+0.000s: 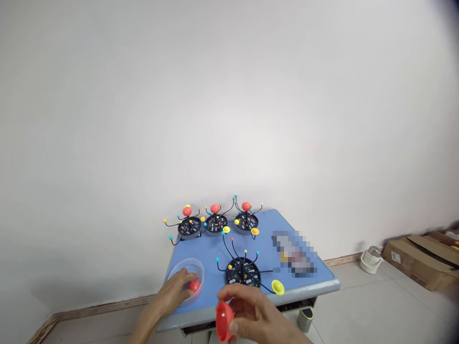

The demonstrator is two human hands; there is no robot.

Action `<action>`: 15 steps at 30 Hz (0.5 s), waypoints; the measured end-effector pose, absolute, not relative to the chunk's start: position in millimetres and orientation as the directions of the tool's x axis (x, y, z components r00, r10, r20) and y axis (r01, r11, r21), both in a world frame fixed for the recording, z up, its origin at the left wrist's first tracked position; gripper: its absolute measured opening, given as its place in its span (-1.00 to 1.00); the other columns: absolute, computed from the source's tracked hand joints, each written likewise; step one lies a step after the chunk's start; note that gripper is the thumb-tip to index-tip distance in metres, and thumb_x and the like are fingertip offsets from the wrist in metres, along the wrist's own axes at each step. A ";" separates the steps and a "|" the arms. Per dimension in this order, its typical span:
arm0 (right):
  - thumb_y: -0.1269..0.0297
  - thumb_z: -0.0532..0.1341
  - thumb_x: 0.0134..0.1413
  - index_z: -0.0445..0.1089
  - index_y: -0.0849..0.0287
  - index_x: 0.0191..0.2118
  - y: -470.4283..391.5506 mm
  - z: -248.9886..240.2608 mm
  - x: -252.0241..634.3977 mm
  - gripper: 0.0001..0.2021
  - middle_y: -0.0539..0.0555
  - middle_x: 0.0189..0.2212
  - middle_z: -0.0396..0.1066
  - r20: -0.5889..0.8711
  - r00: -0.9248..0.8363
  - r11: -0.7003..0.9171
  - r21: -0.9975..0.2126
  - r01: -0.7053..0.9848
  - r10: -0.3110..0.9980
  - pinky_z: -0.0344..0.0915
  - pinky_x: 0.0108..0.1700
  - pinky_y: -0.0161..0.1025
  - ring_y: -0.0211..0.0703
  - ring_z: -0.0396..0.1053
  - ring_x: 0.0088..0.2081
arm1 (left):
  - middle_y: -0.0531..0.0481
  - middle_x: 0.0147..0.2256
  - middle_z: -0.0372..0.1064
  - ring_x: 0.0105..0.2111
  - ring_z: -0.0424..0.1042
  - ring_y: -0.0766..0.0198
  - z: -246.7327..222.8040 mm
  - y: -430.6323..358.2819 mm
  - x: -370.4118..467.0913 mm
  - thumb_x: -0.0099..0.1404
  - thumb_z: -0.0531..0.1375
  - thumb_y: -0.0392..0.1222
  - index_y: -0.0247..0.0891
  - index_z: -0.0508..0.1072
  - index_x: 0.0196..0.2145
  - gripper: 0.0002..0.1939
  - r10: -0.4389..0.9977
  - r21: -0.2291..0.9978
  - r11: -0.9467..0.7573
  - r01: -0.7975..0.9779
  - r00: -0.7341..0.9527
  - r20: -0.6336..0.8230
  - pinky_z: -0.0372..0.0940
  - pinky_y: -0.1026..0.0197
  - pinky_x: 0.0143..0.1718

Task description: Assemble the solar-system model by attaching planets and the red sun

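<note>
My right hand point(256, 313) pinches a red half-ball shell point(224, 322) at the table's front edge, its hollow side facing left. My left hand point(176, 291) reaches into a clear round plastic bowl point(201, 268), with thumb and fingers closed around a red rounded piece point(194, 285) that has small holes. Just beyond my right hand stands a solar system model point(243, 273) with a round black base. Its bent black arms carry small coloured balls and a yellow cup point(278, 287); no red ball sits at its centre.
Three similar models, the left point(189, 226), middle point(216, 223) and right point(246, 220), line the back of the blue table point(265, 248), each topped with a red ball. A blurred-out flat item point(294, 255) lies at right. Cardboard boxes point(416, 260) and a white pot point(371, 260) rest on the floor.
</note>
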State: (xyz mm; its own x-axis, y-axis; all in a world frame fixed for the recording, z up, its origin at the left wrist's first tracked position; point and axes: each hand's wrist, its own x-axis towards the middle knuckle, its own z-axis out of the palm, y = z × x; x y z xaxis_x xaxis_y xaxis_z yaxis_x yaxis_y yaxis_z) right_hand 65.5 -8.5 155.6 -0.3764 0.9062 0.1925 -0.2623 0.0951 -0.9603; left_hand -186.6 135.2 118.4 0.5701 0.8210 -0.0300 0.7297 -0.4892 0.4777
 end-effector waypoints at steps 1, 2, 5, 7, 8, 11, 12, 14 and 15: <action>0.06 0.43 -0.07 0.44 0.06 -0.02 -9.1 144.2 68.5 -0.53 0.03 -0.32 0.46 0.182 -0.355 0.035 -0.923 -0.383 0.917 0.37 -0.32 -0.20 -0.13 0.45 -0.36 | -0.05 -0.19 0.45 -0.15 0.43 0.09 120.5 135.5 -185.4 0.12 0.09 -0.29 -0.14 0.56 -0.13 -0.62 0.809 0.466 -0.498 0.731 0.585 -0.053 0.28 0.14 -0.07; 0.04 0.44 -0.09 0.45 0.08 -0.03 -9.8 134.7 71.3 -0.52 0.05 -0.30 0.47 0.174 -0.316 0.002 -0.879 -0.478 0.933 0.38 -0.34 -0.21 -0.11 0.46 -0.34 | -0.06 -0.20 0.44 -0.16 0.42 0.09 122.4 135.2 -183.8 0.11 0.09 -0.30 -0.15 0.56 -0.18 -0.64 0.803 0.453 -0.503 0.736 0.591 -0.069 0.27 0.14 -0.09; 0.07 0.44 -0.07 0.49 0.15 -0.10 -15.2 118.1 79.9 -0.59 0.11 -0.26 0.49 0.149 -0.220 -0.025 -0.774 -0.633 0.964 0.36 -0.34 -0.26 -0.09 0.49 -0.27 | -0.04 -0.22 0.42 -0.20 0.40 0.11 126.3 133.8 -179.0 0.11 0.08 -0.31 -0.17 0.53 -0.29 -0.73 0.796 0.441 -0.515 0.735 0.601 -0.072 0.25 0.18 -0.15; 0.11 0.44 -0.04 0.52 0.17 -0.12 -21.7 113.1 85.5 -0.63 0.12 -0.28 0.51 0.131 -0.183 -0.032 -0.727 -0.686 0.974 0.33 -0.32 -0.29 -0.11 0.50 -0.26 | -0.03 -0.28 0.41 -0.27 0.39 0.12 127.0 134.8 -178.2 0.16 0.06 -0.26 -0.19 0.48 -0.36 -0.80 0.807 0.432 -0.511 0.743 0.587 -0.056 0.24 0.18 -0.22; 0.12 0.44 -0.04 0.53 0.18 -0.12 -25.4 111.1 87.9 -0.63 0.12 -0.28 0.52 0.128 -0.172 -0.032 -0.709 -0.705 0.977 0.32 -0.33 -0.30 -0.11 0.51 -0.27 | -0.02 -0.31 0.41 -0.30 0.38 0.13 127.2 136.0 -178.8 0.19 0.04 -0.23 -0.20 0.46 -0.38 -0.81 0.817 0.431 -0.503 0.749 0.574 -0.044 0.24 0.18 -0.25; 0.14 0.46 -0.07 0.55 0.16 -0.12 -36.5 104.9 93.5 -0.63 0.13 -0.27 0.54 0.116 -0.153 -0.034 -0.678 -0.734 0.981 0.30 -0.36 -0.31 -0.11 0.52 -0.29 | -0.01 -0.33 0.43 -0.32 0.39 0.11 129.3 137.6 -182.8 0.25 0.04 -0.10 -0.20 0.46 -0.35 -0.77 0.868 0.515 -0.440 0.736 0.496 0.031 0.29 0.15 -0.24; 0.14 0.45 -0.08 0.56 0.15 -0.13 -40.0 103.0 94.9 -0.64 0.13 -0.26 0.55 0.108 -0.147 -0.036 -0.673 -0.739 0.983 0.29 -0.36 -0.32 -0.11 0.52 -0.30 | -0.01 -0.32 0.44 -0.31 0.40 0.11 130.7 135.2 -183.6 0.26 0.07 -0.02 -0.19 0.49 -0.31 -0.73 0.892 0.576 -0.405 0.710 0.446 0.077 0.31 0.14 -0.23; 0.15 0.45 -0.08 0.56 0.14 -0.13 -46.6 100.6 97.2 -0.64 0.13 -0.23 0.56 0.087 -0.130 -0.040 -0.667 -0.744 0.988 0.29 -0.36 -0.32 -0.12 0.52 -0.30 | -0.01 -0.30 0.46 -0.31 0.42 0.11 133.1 122.4 -181.9 0.22 0.14 0.17 -0.18 0.53 -0.20 -0.59 0.935 0.737 -0.327 0.592 0.315 0.162 0.35 0.14 -0.24; 0.15 0.45 -0.09 0.57 0.13 -0.13 -49.7 100.2 98.2 -0.64 0.13 -0.23 0.56 0.074 -0.118 -0.039 -0.663 -0.747 0.990 0.28 -0.36 -0.33 -0.12 0.51 -0.30 | -0.02 -0.25 0.48 -0.28 0.44 0.11 133.4 111.5 -178.6 0.19 0.16 0.23 -0.16 0.52 -0.12 -0.52 0.951 0.823 -0.287 0.491 0.249 0.183 0.37 0.15 -0.22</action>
State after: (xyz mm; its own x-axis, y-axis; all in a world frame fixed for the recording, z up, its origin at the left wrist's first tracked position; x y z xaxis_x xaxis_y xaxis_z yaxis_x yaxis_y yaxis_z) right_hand 98.2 -49.7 100.2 -0.1176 0.9903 0.0743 -0.7473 -0.0390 -0.6634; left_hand -178.6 111.5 133.4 0.2492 0.9510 0.1828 0.4910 -0.2868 0.8226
